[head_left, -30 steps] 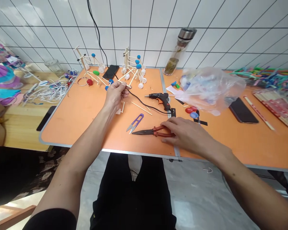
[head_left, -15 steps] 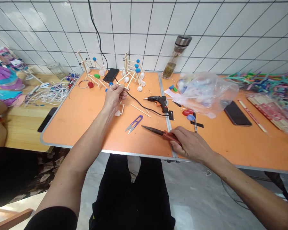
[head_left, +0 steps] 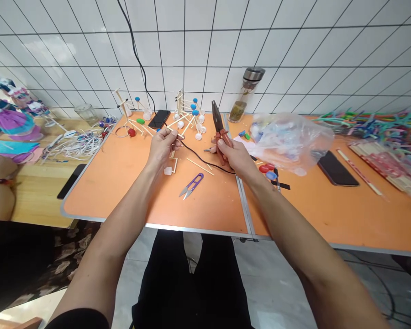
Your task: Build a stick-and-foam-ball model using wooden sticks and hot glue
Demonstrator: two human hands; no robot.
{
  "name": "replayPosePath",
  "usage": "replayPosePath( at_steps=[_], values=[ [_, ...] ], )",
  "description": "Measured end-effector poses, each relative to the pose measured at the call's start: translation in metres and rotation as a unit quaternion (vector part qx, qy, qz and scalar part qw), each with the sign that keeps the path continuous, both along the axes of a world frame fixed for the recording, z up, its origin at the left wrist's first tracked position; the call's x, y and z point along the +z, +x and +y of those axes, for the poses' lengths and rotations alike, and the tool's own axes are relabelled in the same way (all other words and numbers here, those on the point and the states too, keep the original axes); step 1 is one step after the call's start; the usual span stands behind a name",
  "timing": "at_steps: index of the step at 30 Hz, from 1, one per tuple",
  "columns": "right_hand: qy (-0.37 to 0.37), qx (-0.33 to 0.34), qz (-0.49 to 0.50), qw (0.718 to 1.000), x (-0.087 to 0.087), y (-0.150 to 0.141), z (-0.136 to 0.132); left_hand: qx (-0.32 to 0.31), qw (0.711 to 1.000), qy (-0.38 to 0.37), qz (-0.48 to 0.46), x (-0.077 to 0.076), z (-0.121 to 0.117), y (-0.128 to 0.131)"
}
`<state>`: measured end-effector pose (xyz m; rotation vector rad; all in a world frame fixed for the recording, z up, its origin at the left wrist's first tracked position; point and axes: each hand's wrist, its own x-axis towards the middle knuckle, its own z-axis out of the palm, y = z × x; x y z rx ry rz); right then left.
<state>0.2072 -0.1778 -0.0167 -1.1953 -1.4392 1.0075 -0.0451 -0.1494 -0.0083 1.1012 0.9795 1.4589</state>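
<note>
My left hand [head_left: 161,148] is closed, pinching a thin wooden stick [head_left: 175,133] between thumb and fingers. My right hand [head_left: 238,157] grips the red handles of long-nose pliers [head_left: 218,118], whose dark jaws point up and away, raised over the table. Behind that hand a glue gun is mostly hidden; only its metal tip [head_left: 206,150] shows. Purple thread snips [head_left: 193,185] lie in front, between both forearms. Loose sticks [head_left: 201,167] rest just beyond the snips. A small stick frame with a white piece [head_left: 168,171] sits beside my left wrist.
Stick models with coloured caps [head_left: 194,106] stand at the back, near a black phone [head_left: 159,119]. A glass bottle [head_left: 243,98] stands against the tiles. Rightward lie a plastic bag [head_left: 294,141], another phone [head_left: 337,168] and packed sticks [head_left: 383,162]. Another person's arm [head_left: 0,185] rests at left.
My right hand has lifted the pliers from near the table's front edge, up and leftward, turning the jaws away from me. My left hand stays by the models. The view has tilted up slightly.
</note>
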Motion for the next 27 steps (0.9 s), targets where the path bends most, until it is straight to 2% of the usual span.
replayPosePath(
  at_steps=[3, 6, 14, 19, 27],
  values=[
    [-0.013, 0.026, 0.002, 1.0, -0.009, 0.0, 0.008, -0.02, 0.999, 0.017, 0.023, 0.0, -0.003, 0.002],
    [-0.034, 0.061, 0.022, 0.997, -0.015, 0.002, 0.001, -0.031, 0.998, 0.01, 0.057, 0.002, -0.007, 0.006],
    [0.003, 0.078, 0.021, 0.997, -0.022, 0.0, -0.006, -0.042, 0.995, 0.016, 0.093, 0.004, -0.011, 0.013],
    [0.029, 0.057, -0.048, 0.997, -0.026, 0.002, -0.003, -0.046, 0.993, 0.037, 0.103, 0.003, -0.009, 0.012],
    [0.094, 0.034, -0.161, 0.982, -0.029, 0.007, 0.0, -0.047, 0.99, 0.05, 0.12, -0.001, -0.008, 0.011]
  ],
)
